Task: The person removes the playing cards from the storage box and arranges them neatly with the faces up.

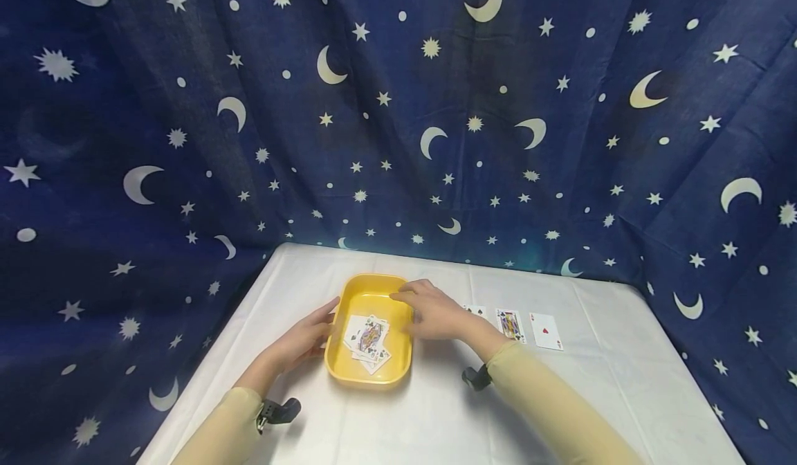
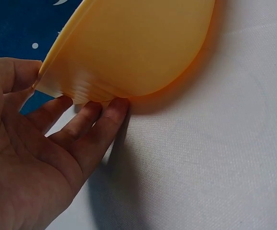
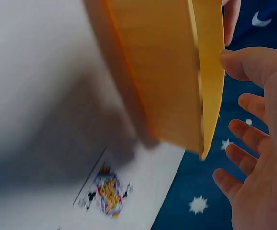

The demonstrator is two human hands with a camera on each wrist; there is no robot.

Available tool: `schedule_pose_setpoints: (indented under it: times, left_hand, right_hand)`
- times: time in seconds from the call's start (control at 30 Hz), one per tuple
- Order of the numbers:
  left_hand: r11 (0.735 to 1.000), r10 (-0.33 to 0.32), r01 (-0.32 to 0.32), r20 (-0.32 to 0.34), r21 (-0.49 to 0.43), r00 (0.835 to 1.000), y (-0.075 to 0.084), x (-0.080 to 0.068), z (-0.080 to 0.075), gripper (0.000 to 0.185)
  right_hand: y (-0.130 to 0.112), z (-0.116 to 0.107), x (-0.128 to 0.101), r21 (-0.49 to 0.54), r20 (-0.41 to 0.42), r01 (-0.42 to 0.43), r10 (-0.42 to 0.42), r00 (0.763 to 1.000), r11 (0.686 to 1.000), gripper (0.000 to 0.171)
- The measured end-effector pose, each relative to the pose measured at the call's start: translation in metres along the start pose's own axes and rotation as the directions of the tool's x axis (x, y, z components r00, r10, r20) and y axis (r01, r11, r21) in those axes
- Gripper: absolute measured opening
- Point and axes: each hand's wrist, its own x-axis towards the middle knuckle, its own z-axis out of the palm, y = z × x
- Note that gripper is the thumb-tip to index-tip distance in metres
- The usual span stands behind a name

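Note:
A yellow plastic tray stands on the table, holding several loosely piled playing cards, a face card on top. At its left side is my left hand; in the left wrist view the thumb lies at the rim and the bent fingers meet the outer wall. My right hand hovers at the opposite rim, fingers spread and nothing in them. In the right wrist view its thumb overlaps the tray's edge while the other fingers stand apart from it.
Right of the tray lie a face card and a card with a red heart. Another card is partly hidden behind my right hand. The white tablecloth ends at a dark blue curtain with moons and stars.

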Motion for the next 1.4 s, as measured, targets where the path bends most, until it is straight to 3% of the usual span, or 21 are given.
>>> schedule_pose_setpoints:
  times: [0.6,0.8,0.93,1.07,1.4]
  left_hand:
    - [1.0,0.013,-0.012,0.033,-0.01,0.999,-0.001,0.0,-0.002,0.068]
    - [1.0,0.017,-0.017,0.048,-0.014,0.999,-0.001,0.0,-0.003,0.068]
    - [1.0,0.017,-0.017,0.047,-0.009,0.999,-0.001,0.0,-0.004,0.068]
    - [1.0,0.014,-0.013,0.043,-0.013,0.999,-0.001,0.0,-0.004,0.067]
    - [0.999,0.019,-0.017,0.054,-0.04,0.998,0.001,0.0,-0.001,0.07]
  right_hand:
    - [-0.036,0.026,0.024,-0.02,0.072,0.058,-0.056,0.996,0.998,0.073]
    - [-0.038,0.038,0.031,-0.155,0.092,0.028,-0.014,0.996,0.988,0.083]
    - [-0.039,0.044,0.034,-0.232,0.098,-0.004,0.027,0.995,0.973,0.077]
    - [-0.041,0.047,0.038,-0.271,0.105,-0.05,0.082,0.991,0.961,0.072]
    - [-0.045,0.055,0.042,-0.339,0.128,-0.101,0.153,0.98,0.935,0.09]
